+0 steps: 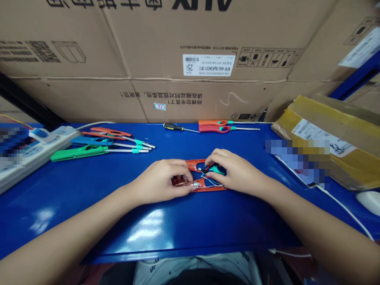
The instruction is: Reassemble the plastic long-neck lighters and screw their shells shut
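An orange stick lighter lies opened on the blue table in front of me, its upper casing half (194, 165) and lower casing half (203, 183) side by side. My left hand (168, 180) is closed around a clear fuel tank (185, 184) at the left end of the lower half. My right hand (236, 172) curls over the right end of the upper half, thumb and forefinger at its parts. Between those fingers shows a teal trigger piece (216, 170); a small black part (203, 171) with thin wires (208, 179) lies beside the fingertips. The right palm hides the casing's far end.
Several lighters in orange, blue and green (80, 152) lie at left, beside a white power strip (38, 148). A screwdriver (175, 126) and two lighters (213, 129) lie at the back against a large carton (148, 47). A phone (297, 164) and taped box (332, 138) are at right.
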Motion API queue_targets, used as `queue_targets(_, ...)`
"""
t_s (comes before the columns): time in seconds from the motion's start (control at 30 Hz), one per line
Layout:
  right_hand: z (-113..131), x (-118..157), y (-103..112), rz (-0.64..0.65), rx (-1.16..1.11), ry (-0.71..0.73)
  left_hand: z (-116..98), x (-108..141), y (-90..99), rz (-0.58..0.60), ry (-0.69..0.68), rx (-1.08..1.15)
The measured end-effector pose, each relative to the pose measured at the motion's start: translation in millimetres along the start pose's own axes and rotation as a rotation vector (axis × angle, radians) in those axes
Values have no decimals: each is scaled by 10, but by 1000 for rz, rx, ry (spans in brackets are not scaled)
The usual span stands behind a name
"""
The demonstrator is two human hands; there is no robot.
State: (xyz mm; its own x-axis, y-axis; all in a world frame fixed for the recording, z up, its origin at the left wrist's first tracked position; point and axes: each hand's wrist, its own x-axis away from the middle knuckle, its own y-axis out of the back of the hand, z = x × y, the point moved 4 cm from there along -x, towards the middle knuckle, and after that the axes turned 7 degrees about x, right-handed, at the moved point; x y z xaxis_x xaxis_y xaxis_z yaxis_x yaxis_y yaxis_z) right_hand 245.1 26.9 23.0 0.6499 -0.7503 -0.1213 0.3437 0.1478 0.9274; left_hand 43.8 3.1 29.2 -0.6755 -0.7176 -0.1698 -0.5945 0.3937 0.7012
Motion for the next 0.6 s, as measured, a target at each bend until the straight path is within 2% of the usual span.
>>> queue_targets(0.13, 39, 25, 101, -26, -20, 0, 18, -20, 40, -151, 9, 91)
queue_targets(0.23, 63, 89, 184, 157, 20, 19, 57, -29, 51, -195, 7, 20)
queue_targets(0.3, 40, 141, 229, 296, 26, 14, 71, -32, 49, -176, -17, -82)
queue_targets(0.37, -12, 175, 266, 382, 56, -11, 65, -31, 47, -145, -63, -164)
queue_targets(0.5, -81, 193, 285, 487, 93, -36, 8, -18, -3, -2, -179, -274)
queue_targets(0.6, -82, 192, 299, 512, 88, -46, -9, -9, -55, 91, -185, -298)
